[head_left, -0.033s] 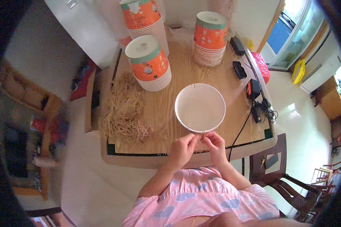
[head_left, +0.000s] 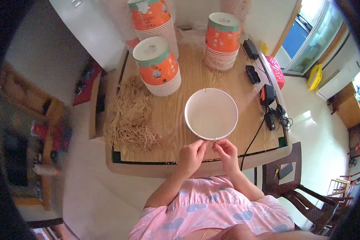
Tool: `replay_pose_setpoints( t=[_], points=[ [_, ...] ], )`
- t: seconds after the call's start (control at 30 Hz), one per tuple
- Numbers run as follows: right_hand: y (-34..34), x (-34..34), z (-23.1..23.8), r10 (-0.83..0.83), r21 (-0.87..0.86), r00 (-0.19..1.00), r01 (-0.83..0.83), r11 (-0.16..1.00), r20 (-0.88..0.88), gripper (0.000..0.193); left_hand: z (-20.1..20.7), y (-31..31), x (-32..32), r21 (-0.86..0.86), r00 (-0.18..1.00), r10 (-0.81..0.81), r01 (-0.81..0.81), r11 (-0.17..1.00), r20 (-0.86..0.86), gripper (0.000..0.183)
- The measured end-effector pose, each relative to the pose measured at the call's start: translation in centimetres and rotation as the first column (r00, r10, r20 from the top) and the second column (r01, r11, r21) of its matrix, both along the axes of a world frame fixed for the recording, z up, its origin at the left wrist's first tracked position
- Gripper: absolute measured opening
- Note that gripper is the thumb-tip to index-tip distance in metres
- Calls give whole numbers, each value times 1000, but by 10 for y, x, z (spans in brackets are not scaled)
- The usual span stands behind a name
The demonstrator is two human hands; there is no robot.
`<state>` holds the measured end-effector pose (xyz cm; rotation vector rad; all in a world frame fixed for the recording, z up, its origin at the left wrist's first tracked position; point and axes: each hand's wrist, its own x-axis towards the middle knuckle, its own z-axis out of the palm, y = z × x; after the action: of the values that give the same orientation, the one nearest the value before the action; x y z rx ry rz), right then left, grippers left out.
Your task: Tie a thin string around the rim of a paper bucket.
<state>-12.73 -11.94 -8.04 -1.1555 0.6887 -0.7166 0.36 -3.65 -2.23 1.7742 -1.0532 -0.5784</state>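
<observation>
A white paper bucket [head_left: 211, 114], its open mouth toward me, is on the table close to my hands. A small tan bit of twine [head_left: 205, 91] shows at its far rim and another at the near rim. Both hands meet just below the near rim. My left hand [head_left: 191, 157] is closed in a pinch; whatever its fingertips hold is hidden. My right hand [head_left: 228, 156] pinches a tiny brownish end of twine beside it. To the left lies a tangled heap of tan twine [head_left: 134, 120].
Upside-down stacks of orange-and-green paper buckets stand on the table: a near-left stack [head_left: 158, 66], a back-left stack [head_left: 150, 18] and a back-right stack [head_left: 223, 38]. Along the right edge are a black charger [head_left: 268, 94] and coiled cables [head_left: 282, 120]. A dark wooden chair [head_left: 286, 172] stands at right.
My left hand's fingertips have shifted very slightly. The bucket and my right hand stay in place.
</observation>
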Motion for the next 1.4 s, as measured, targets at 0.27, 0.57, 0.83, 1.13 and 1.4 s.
replay_pose_setpoints(
  t=[0.27, 0.57, 0.83, 1.13, 1.4],
  points=[
    [10, -3, 4, -16, -306, 992, -23, 952, -126, 9, 6, -9, 8, 126, 949, -148, 189, 974, -278, 21],
    [2, -13, 16, -73, -535, 949, -108, 838, -307, 10, -5, -8, -2, -52, 970, -67, 57, 997, -232, 13],
    [1, -18, 34, -12, -330, 949, -97, 939, -314, 8, -11, -3, -5, -208, 966, -2, -54, 977, -259, 8],
    [3, -15, 40, -74, -414, 971, -27, 910, -226, 7, -9, 1, -9, -356, 989, -36, -18, 934, -144, 8],
    [7, -10, 40, -140, -389, 975, 63, 919, -173, 7, -12, 7, -11, -368, 975, -44, 124, 922, 218, 17]
  ],
)
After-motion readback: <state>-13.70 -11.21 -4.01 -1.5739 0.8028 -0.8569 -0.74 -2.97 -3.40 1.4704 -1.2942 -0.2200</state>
